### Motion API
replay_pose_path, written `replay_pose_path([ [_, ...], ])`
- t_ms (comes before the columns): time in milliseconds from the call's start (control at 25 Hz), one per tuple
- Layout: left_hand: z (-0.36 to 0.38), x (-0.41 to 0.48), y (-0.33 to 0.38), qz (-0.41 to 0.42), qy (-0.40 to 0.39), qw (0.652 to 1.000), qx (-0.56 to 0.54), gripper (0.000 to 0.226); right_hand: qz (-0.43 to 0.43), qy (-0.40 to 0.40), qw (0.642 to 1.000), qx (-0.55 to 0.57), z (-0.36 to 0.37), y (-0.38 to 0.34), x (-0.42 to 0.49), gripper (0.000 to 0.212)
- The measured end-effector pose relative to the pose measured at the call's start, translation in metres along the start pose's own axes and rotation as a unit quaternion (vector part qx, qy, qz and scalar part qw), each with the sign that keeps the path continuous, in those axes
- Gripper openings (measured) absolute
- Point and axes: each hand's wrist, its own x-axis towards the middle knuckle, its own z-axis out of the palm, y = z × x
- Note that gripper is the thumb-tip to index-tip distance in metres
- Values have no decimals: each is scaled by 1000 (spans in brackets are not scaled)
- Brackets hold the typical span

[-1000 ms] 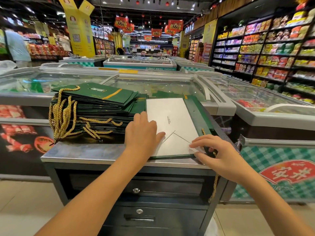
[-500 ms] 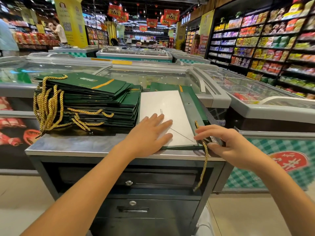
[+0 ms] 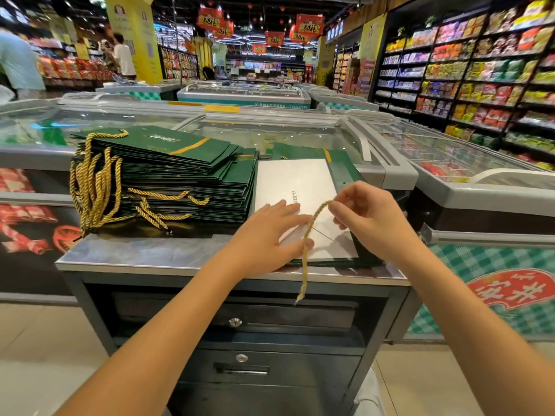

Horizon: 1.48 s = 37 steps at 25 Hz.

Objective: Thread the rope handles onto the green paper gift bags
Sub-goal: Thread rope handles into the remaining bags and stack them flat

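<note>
At the front right corner of the surface (image 3: 135, 253), a flat green bag (image 3: 295, 178) lies with its white panel up, its near edge close to the surface's front edge. The left hand (image 3: 270, 235), fingers straight, presses on the panel. The right hand (image 3: 369, 214) pinches the upper end of a gold rope handle (image 3: 304, 265) above the bag; the rope hangs past the front edge with its lower end free. A stack of threaded bags (image 3: 168, 163) fills the left half, ropes draped over the left edge. Bare metal shows at the front left corner. Glass-topped freezers (image 3: 270, 136) stand along the far and right edges.
</note>
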Motion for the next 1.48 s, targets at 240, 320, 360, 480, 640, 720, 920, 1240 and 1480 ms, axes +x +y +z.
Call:
replay_pose_path([
  [240,-6,-7,3,1,23,995,-95,75,77,125,986,-76,22,24,31,13],
  [320,-4,-5,1,35,22,998,-41,61,68,131,984,-101,27,29,28,13],
  [360,-4,-4,-1,43,21,999,-22,52,66,130,984,-104,28,30,28,11],
  [480,-3,-2,-4,41,18,999,-22,39,35,104,991,-79,22,29,24,14],
  [640,-1,1,-8,45,13,998,-33,36,-73,-34,995,-55,2,21,-4,22],
  [720,-1,2,-10,44,14,998,-45,36,-91,-128,986,-46,-1,19,-19,22],
  [920,0,1,-10,43,20,998,-52,36,-102,-181,974,-89,5,22,-31,20],
  [1240,-9,-4,-3,16,-23,997,-73,45,-69,-95,992,-38,1,15,-32,11],
  [1480,-23,-30,6,-2,-69,995,-77,39,-4,-16,1000,20,-2,2,-26,10],
])
